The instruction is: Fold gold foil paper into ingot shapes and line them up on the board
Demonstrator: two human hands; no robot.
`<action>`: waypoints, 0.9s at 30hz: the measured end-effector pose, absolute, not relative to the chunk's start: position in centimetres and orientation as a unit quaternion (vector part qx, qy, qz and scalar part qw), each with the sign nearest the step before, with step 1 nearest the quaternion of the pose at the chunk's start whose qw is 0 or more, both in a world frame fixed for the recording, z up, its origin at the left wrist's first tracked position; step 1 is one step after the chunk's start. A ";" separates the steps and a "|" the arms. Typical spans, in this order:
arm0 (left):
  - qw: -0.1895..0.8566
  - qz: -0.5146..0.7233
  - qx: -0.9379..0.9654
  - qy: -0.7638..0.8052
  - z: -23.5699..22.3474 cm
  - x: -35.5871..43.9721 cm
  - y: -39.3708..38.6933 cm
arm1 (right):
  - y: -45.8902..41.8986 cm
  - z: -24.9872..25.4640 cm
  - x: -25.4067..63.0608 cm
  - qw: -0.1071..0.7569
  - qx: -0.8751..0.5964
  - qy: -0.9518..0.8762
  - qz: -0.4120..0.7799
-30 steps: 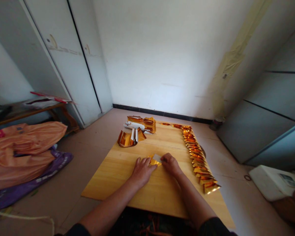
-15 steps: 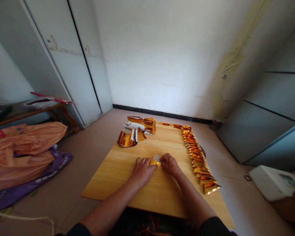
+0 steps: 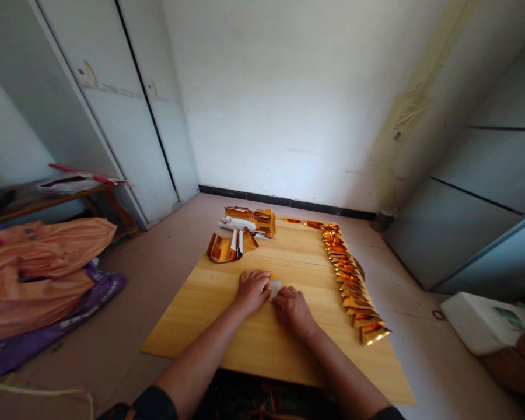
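Observation:
A small sheet of gold foil paper with a pale grey-white face (image 3: pixel 275 287) lies on the wooden board (image 3: pixel 192 309), between my two hands. On its left edge my left hand (image 3: pixel 252 291) is closed, fingertips pressing the paper down. My right hand (image 3: pixel 294 309) has its fingers curled and pinched at the lower right of the same paper. Most of the gold side is hidden under the hands. Along the board's right edge runs a long row of folded gold foil pieces (image 3: pixel 347 280), overlapping one another.
Stacks of gold foil sheets (image 3: pixel 225 246) and more foil bundles (image 3: pixel 262 221) sit at the board's back left. Orange fabric or sacking (image 3: pixel 48 251) and a purple bag (image 3: pixel 87 312) lie on the floor at left. A white box (image 3: pixel 476 321) stands at right.
My right hand has moved left and nearer to me, with its knuckles turned over the paper. The paper has turned, and less of its gold side shows. The view has shifted slightly.

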State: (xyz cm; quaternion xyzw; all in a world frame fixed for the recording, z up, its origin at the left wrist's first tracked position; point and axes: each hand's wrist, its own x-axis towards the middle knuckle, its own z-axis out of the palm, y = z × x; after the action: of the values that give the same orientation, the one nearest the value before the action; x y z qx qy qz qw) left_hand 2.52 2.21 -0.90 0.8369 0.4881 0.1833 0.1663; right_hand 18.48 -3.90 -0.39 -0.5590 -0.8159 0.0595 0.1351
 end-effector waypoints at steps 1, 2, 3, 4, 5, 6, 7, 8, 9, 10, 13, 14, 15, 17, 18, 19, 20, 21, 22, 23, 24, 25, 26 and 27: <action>0.175 0.179 0.847 0.470 -1.0 2.2 2.4 | -3.8 -0.7 18.7 0.144 -0.549 -0.821 0.068; 0.182 0.174 0.854 0.455 -1.1 1.9 2.6 | -3.6 -1.0 19.1 0.155 -0.538 -0.825 0.077; 0.188 0.169 0.860 0.443 -1.2 1.7 2.8 | -3.3 -1.4 19.6 0.170 -0.529 -0.827 0.086; 0.192 0.164 0.864 0.435 -1.2 1.4 2.9 | -3.0 -1.7 20.2 0.189 -0.520 -0.827 0.095; 0.194 0.161 0.866 0.431 -1.2 1.2 3.0 | -2.7 -2.0 20.7 0.210 -0.509 -0.828 0.104; 0.195 0.159 0.868 0.427 -1.2 1.1 3.0 | -2.4 -2.3 21.2 0.226 -0.502 -0.827 0.110; 0.195 0.158 0.870 0.424 -1.1 1.0 3.0 | -2.2 -2.4 21.6 0.234 -0.496 -0.828 0.118; 0.194 0.158 0.871 0.422 -1.0 1.0 2.9 | -2.1 -2.6 21.9 0.240 -0.493 -0.827 0.124; 0.193 0.159 0.872 0.422 -0.9 1.0 2.9 | -1.9 -2.6 22.0 0.242 -0.493 -0.826 0.130; 0.194 0.159 0.871 0.422 -0.8 1.1 2.8 | -1.8 -2.6 22.1 0.240 -0.494 -0.825 0.134; 0.196 0.160 0.870 0.424 -0.5 1.2 2.7 | -1.5 -2.3 22.0 0.234 -0.495 -0.824 0.143; 0.197 0.159 0.869 0.425 -0.5 1.2 2.7 | -1.4 -2.3 21.9 0.234 -0.493 -0.825 0.145; 0.197 0.158 0.870 0.424 -0.5 1.2 2.7 | -1.2 -2.3 21.8 0.234 -0.490 -0.827 0.146; 0.194 0.157 0.871 0.423 -0.5 1.1 2.7 | -0.9 -2.4 21.7 0.239 -0.483 -0.830 0.144; 0.192 0.157 0.872 0.421 -0.6 1.1 2.7 | -0.8 -2.5 21.7 0.243 -0.480 -0.831 0.141; 0.190 0.157 0.874 0.420 -0.7 1.0 2.8 | -0.7 -2.6 21.7 0.247 -0.477 -0.832 0.138; 0.188 0.156 0.875 0.418 -0.8 1.0 2.8 | -0.6 -2.8 21.7 0.251 -0.474 -0.833 0.135; 0.186 0.156 0.876 0.417 -0.9 1.0 2.8 | -0.6 -2.9 21.7 0.255 -0.469 -0.835 0.135; 0.185 0.156 0.876 0.417 -1.1 1.0 2.9 | -0.5 -2.9 21.8 0.258 -0.464 -0.837 0.136; 0.185 0.155 0.877 0.416 -1.2 0.9 2.9 | -0.5 -2.9 21.9 0.259 -0.458 -0.839 0.138; 0.185 0.154 0.877 0.416 -1.3 0.9 3.0 | -0.5 -2.8 22.0 0.258 -0.454 -0.842 0.139; 0.185 0.154 0.877 0.416 -1.4 0.9 3.0 | -0.5 -2.7 22.2 0.255 -0.451 -0.844 0.139; 0.185 0.154 0.877 0.416 -1.5 0.9 3.1 | -0.5 -2.5 22.3 0.251 -0.452 -0.845 0.138; 0.185 0.155 0.877 0.416 -1.6 0.9 3.1 | -0.5 -2.4 22.4 0.246 -0.456 -0.845 0.136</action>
State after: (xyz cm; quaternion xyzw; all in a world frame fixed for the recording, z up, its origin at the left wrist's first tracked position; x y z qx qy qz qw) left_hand 0.87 3.08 -1.60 0.8768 0.4159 0.1548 0.1850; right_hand 22.38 -0.50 -2.37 -0.4557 -0.8446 0.1358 0.2461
